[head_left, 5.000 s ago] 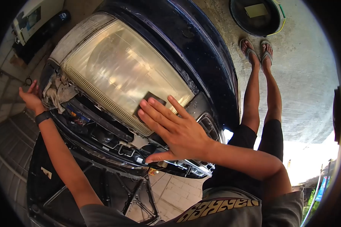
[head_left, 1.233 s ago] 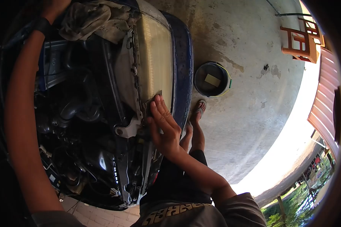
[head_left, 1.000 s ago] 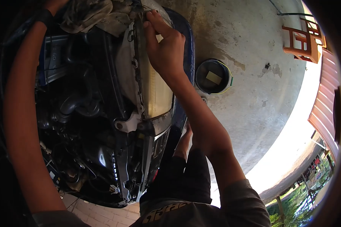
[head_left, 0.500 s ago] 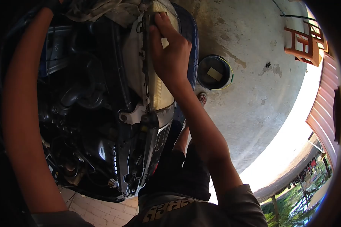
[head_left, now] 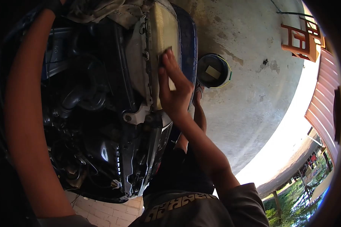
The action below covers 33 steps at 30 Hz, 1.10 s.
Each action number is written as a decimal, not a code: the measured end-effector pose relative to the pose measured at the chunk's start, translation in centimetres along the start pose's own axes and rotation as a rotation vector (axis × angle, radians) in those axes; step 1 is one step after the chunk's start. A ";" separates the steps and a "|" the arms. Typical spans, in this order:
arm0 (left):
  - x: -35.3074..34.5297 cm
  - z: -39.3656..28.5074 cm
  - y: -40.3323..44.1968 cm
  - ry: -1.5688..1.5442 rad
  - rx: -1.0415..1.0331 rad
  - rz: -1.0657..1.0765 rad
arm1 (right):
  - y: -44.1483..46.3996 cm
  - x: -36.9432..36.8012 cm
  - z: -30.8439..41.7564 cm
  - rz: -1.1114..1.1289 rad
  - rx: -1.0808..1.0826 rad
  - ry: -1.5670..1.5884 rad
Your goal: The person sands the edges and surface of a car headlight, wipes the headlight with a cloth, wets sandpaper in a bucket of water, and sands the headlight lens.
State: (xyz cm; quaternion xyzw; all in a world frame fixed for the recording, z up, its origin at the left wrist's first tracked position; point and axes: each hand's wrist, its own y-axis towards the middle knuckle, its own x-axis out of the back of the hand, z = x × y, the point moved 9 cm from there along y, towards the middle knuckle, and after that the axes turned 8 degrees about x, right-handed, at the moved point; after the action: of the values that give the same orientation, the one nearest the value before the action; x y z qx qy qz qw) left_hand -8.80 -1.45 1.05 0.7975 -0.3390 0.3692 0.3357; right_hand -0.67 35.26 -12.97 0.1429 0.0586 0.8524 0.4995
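Note:
My right hand (head_left: 175, 85) lies over the yellowed headlight (head_left: 165, 28), its fingers pressed together against the lens. A small, thin, dark piece (head_left: 168, 50) shows at the fingertips; its kind is too small to make out, though it resembles a scrap of sandpaper. The headlight sits at the front of a dark blue car (head_left: 188, 41) whose engine bay is exposed. My left arm stretches along the left side up to a dark band at the wrist (head_left: 53, 6); the hand beyond it is cut off by the top edge.
A crumpled grey cloth (head_left: 98, 9) lies at the top of the engine bay. On the concrete floor (head_left: 250, 102) stands a dark bucket (head_left: 227, 72) with a pale rectangular piece (head_left: 213, 72) inside. An orange-brown stool (head_left: 297, 42) is farther right. A metal bracket (head_left: 137, 115) juts beside the headlight.
My right hand has slid down the headlight toward me, baring its upper part. My right foot has shifted slightly; the left arm has stayed nearly in place.

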 end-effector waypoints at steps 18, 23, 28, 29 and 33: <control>-0.8 0.2 0.0 0.148 0.063 0.018 | -6.2 2.2 -1.5 0.154 -0.078 0.093; -0.4 -0.1 0.1 0.152 0.078 -0.012 | 7.8 -1.6 -5.6 0.022 -0.023 0.196; -0.7 -0.8 0.3 0.194 -0.016 0.002 | -5.7 2.4 -2.0 0.124 -0.078 0.085; -0.6 -0.6 0.2 0.218 -0.025 0.005 | -7.0 2.7 -1.1 0.183 -0.122 0.080; -0.8 0.0 0.6 0.158 0.032 0.040 | 0.3 0.3 -4.5 0.072 -0.060 0.133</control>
State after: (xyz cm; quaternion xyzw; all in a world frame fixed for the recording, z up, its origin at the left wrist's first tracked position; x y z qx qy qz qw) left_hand -9.62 -1.53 0.59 0.7641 -0.3214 0.4430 0.3414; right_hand -2.40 35.61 -17.13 0.0729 0.0612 0.8788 0.4676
